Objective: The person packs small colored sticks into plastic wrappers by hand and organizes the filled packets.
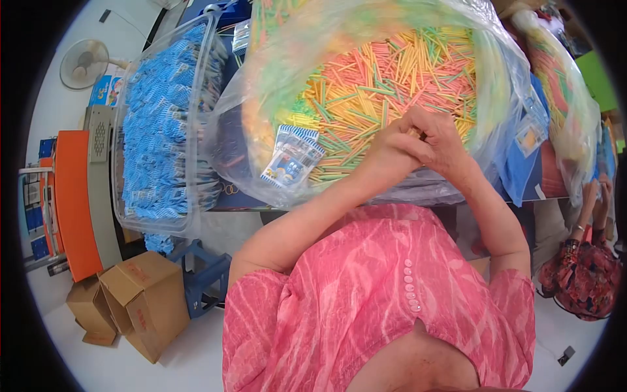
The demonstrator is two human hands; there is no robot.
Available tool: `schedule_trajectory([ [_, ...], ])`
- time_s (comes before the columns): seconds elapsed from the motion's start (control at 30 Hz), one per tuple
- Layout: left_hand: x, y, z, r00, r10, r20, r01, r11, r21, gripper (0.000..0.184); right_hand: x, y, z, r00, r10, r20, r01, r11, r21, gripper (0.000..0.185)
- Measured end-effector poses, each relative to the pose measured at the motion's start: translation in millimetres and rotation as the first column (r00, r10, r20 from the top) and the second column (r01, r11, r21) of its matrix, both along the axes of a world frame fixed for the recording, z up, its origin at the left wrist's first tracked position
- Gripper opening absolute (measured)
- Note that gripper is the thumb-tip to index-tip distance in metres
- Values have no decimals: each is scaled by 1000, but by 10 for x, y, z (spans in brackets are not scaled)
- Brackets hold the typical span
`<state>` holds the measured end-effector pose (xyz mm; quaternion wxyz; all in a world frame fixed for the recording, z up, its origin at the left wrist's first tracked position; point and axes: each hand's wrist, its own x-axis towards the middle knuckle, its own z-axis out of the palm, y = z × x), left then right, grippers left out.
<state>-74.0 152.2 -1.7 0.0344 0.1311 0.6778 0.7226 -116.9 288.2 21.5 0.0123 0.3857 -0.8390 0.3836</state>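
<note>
My left hand (390, 149) and my right hand (439, 138) meet in front of my chest, fingers closed against each other. Something small shows between the fingers, but I cannot make out what it is. Just beneath and beyond them lies a heap of thin straw-like sticks (366, 98) in pink, yellow, orange and green. The sticks fill a large clear plastic bag (228, 140) that lies wide open. Left of my left hand, a few blue-and-white striped packets (292, 163) rest on the sticks.
At left stands a clear plastic tub (196, 130) heaped with blue packets (160, 124). Rubber bands (230, 189) lie near it. Cardboard boxes (147, 297) and a blue stool (204, 277) are on the floor. Another person's hands (597, 193) and a second stick bag (558, 85) are at right.
</note>
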Motion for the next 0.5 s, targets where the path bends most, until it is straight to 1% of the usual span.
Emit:
schedule_trajectory([
  [0.03, 46, -33, 8, 1000, 6, 0, -6, 1000, -5, 28, 46, -65, -71, 987, -35, 156, 57, 988, -142, 28],
  [0.07, 110, -88, 23, 998, 54, 38, -47, 983, -177, 33, 65, -104, -116, 949, -47, 312, 136, 954, -267, 26],
  [0.1, 174, -157, 56, 992, 108, 68, -79, 936, -344, 37, 57, -107, -129, 949, -43, 313, 132, 954, -270, 26],
  [0.13, 255, -275, 94, 976, 181, -120, -217, 847, -485, 41, 53, -98, -146, 951, -98, 292, 181, 945, -273, 26],
  [0.17, 334, -445, 130, 927, 213, -310, -363, 724, -587, 45, 51, -86, -167, 950, -152, 274, 230, 933, -278, 26],
  [0.2, 401, -675, 79, 857, 233, -460, -500, 594, -630, 52, 44, -68, -192, 949, -150, 279, 230, 931, -283, 26],
  [0.23, 466, -907, 33, 768, 222, -601, -628, 449, -636, 59, 36, -42, -217, 953, -158, 258, 230, 932, -280, 26],
  [0.3, 585, -1221, 110, 770, 252, -586, -632, 184, -753, 61, 50, -35, -266, 956, -167, 242, 235, 930, -284, 26],
  [0.33, 633, -1294, 87, 772, 250, -584, -630, 181, -755, 61, 68, -42, -288, 960, -150, 236, 211, 942, -260, 26],
  [0.4, 701, -1407, -16, 827, 424, -369, -473, 172, -864, 58, 76, -70, -302, 965, -130, 229, 185, 953, -238, 27],
  [0.43, 708, -1440, -22, 827, 425, -369, -473, 170, -864, 58, 76, -82, -300, 972, -119, 203, 165, 960, -228, 27],
  [0.5, 671, -1484, -34, 833, 513, -207, -387, 273, -881, 63, 78, -87, -292, 980, -104, 170, 140, 966, -216, 25],
])
